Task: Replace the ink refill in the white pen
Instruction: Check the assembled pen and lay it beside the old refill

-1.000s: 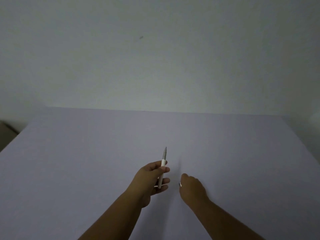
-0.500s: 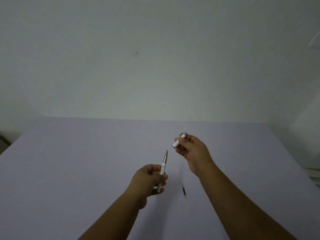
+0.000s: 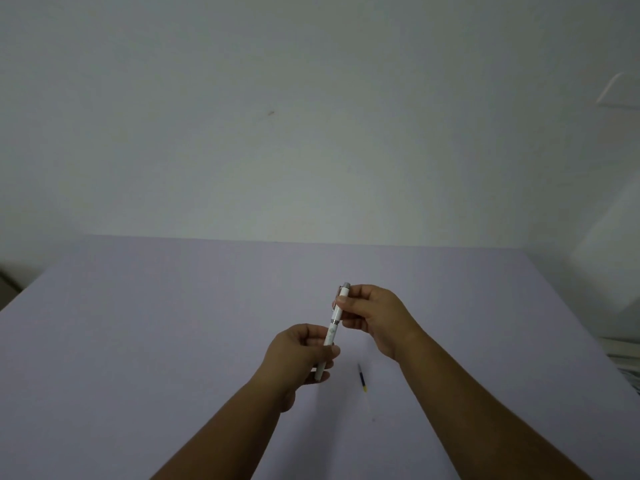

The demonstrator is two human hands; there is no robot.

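Ink refill [image 3: 362, 378] lies flat on the lavender table [image 3: 138, 341], just right of the left hand [image 3: 298, 355] and nearer than the right hand [image 3: 374, 317], touching neither. Left hand is closed around the lower barrel of the white pen [image 3: 332, 332], raised above the table. Right hand pinches the pen's upper half. Pen tilts slightly right, clip end far. Plain wall [image 3: 311, 133] behind.

no legible text, labels or numbers
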